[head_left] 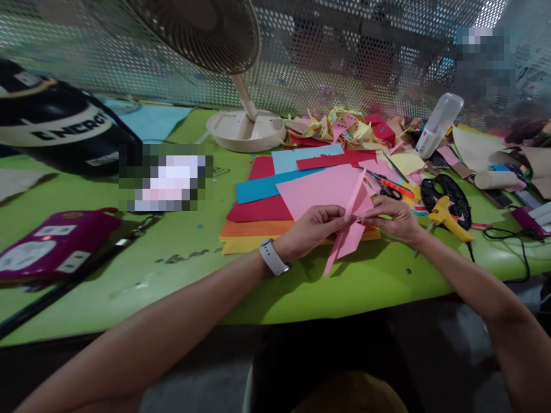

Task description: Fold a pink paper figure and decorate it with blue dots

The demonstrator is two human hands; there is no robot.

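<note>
Head-worn camera looks forward and down past the hands (344,222), fairly near.

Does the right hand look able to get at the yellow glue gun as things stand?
Probably yes: the yellow glue gun lies close beside the right hand with nothing seen covering it, though those fingers are now pinching the folded pink paper.

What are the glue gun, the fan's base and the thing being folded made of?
The glue gun: probably hard plastic, bright yellow and smooth-looking. The fan's base: likely plastic too, off-white, moulded in one rounded shape. The folded piece: pink paper or thin card, matte, with crisp straight edges.
</note>
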